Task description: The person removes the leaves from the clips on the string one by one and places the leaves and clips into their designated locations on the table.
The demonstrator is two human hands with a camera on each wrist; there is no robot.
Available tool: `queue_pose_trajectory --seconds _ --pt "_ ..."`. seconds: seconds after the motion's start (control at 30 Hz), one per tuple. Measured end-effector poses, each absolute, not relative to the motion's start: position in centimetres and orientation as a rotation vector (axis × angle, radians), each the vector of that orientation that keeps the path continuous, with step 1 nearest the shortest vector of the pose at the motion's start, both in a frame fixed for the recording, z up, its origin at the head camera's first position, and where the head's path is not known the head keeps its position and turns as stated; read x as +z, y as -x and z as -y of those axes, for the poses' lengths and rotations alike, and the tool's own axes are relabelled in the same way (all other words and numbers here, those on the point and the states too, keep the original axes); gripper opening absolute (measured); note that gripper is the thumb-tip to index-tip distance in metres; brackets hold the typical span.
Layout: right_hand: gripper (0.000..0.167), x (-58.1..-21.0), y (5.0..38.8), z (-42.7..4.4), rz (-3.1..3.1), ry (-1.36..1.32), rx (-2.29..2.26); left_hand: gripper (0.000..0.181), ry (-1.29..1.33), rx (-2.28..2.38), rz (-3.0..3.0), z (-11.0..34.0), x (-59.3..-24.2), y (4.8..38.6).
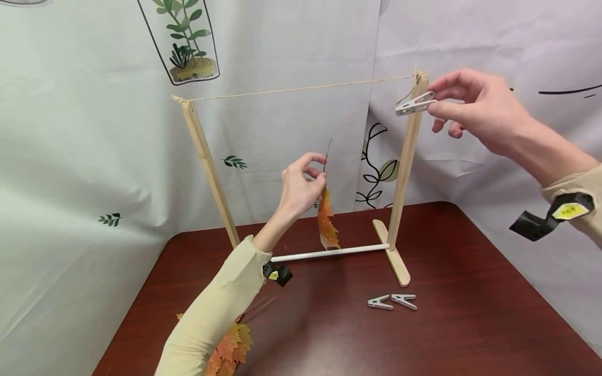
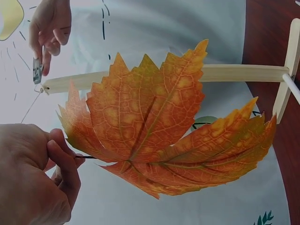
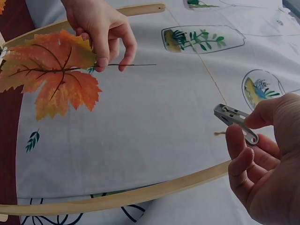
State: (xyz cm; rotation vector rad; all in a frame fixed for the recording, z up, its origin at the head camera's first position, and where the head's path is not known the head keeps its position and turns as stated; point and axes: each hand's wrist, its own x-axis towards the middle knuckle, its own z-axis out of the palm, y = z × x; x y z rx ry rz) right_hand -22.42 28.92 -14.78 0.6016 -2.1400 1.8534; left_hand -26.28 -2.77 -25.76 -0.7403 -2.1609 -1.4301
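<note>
My left hand pinches the thin dark stem of an orange artificial maple leaf, which hangs below the fingers between the two posts. The stem's free end sticks up above the fingertips. Up at the right post, my right hand holds a light grey clothespin between thumb and fingers. In the head view the clothespin's nose overlaps the post top, just below the string's knotted end; whether it touches the wood I cannot tell. A string runs between the tops of the wooden posts.
The wooden frame has a white crossbar low down and a flat foot. Two more clothespins lie on the dark red table. More autumn leaves lie at the front left, partly behind my left sleeve.
</note>
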Motion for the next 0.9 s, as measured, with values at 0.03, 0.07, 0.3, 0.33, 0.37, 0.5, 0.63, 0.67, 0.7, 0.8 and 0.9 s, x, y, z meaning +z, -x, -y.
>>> queue_pose_trajectory --seconds 0.03,0.07,0.3,0.33,0.37,0.5,0.63,0.67,0.7,0.8,0.9 --pt "0.027 -14.9 22.4 -28.9 2.149 -0.597 1.840 0.022 0.733 -1.430 2.166 2.9 -25.8 26.3" --pt "0.027 -14.9 22.3 -28.9 2.157 -0.594 1.830 0.022 0.725 -1.428 2.171 3.0 -25.9 26.3" --pt "0.029 -15.4 21.9 -29.1 2.232 -0.557 1.758 0.024 0.701 -1.392 2.206 3.6 -26.2 26.1" --pt "0.029 -15.5 21.9 -29.1 2.241 -0.555 1.748 0.024 0.705 -1.383 2.208 3.7 -26.3 26.0" --pt "0.029 -15.6 21.8 -29.1 2.248 -0.555 1.740 0.025 0.708 -1.376 2.210 3.8 -26.3 26.0" --pt "0.029 -16.1 21.7 -29.1 2.264 -0.563 1.713 0.026 0.722 -1.347 2.210 4.2 -26.5 25.7" --pt "0.029 -16.5 21.5 -29.1 2.278 -0.566 1.676 0.026 0.727 -1.338 2.208 4.5 -26.7 25.6" --pt "0.029 -16.6 21.4 -29.1 2.283 -0.564 1.665 0.027 0.726 -1.338 2.211 4.6 -26.8 25.5" --pt "0.029 -16.7 21.3 -29.0 2.290 -0.559 1.656 0.027 0.724 -1.338 2.213 4.6 -26.8 25.5" --pt "0.029 -17.0 21.2 -28.9 2.311 -0.552 1.629 0.027 0.719 -1.332 2.220 4.9 -26.9 25.4" --pt "0.029 -17.2 21.0 -28.9 2.332 -0.541 1.610 0.027 0.721 -1.324 2.222 5.1 -27.1 25.3"
